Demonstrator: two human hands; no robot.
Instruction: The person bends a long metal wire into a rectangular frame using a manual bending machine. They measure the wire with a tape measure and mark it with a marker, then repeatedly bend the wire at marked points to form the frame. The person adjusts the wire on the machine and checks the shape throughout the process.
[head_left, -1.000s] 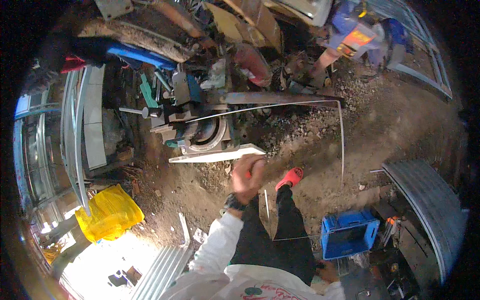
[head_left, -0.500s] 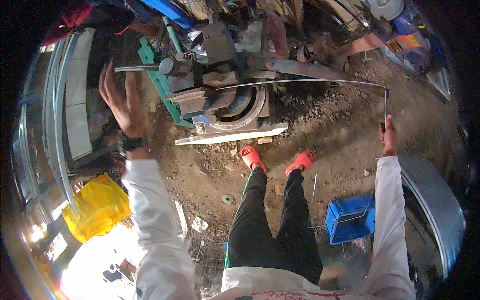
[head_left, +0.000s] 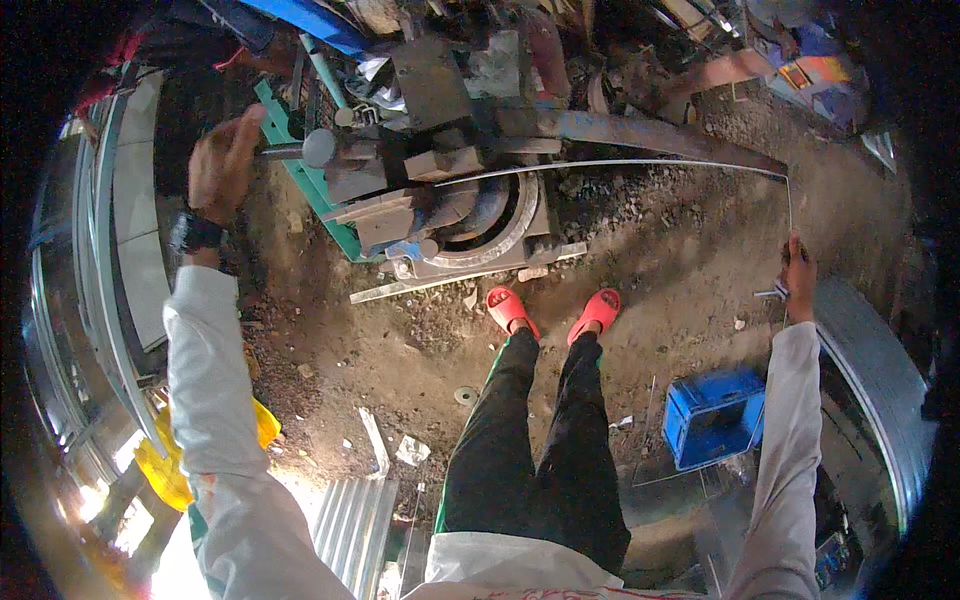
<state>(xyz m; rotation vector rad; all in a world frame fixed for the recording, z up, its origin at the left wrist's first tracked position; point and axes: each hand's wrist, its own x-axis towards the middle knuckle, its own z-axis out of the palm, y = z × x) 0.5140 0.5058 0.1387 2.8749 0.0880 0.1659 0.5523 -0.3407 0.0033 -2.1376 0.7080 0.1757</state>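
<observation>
My left hand point(head_left: 222, 165) is closed around the end of a metal lever handle point(head_left: 283, 153), which runs into a round steel knob point(head_left: 319, 148) on the side of a heavy metal bending machine point(head_left: 445, 262). A thin metal rod point(head_left: 650, 163) reaches from between the machine's blocks far to the right. Near its far end the rod turns sharply down towards me. That bent end is gripped by my right hand point(head_left: 797, 272), fingers curled round it. A curved slotted ring point(head_left: 527, 215) shows at the machine's front.
A blue plastic crate point(head_left: 690, 425) sits on the dirt at my right, beside curved sheet metal point(head_left: 880, 400). Long metal profiles point(head_left: 100, 260) stand at the left, with a yellow bag point(head_left: 165, 470) below. A green metal strip point(head_left: 300, 180) leans by the machine. Part of another person point(head_left: 215, 45) shows at upper left.
My left hand, open beside the lever handle before, has closed on it. My right hand has shifted slightly right with the rod's bent end.
</observation>
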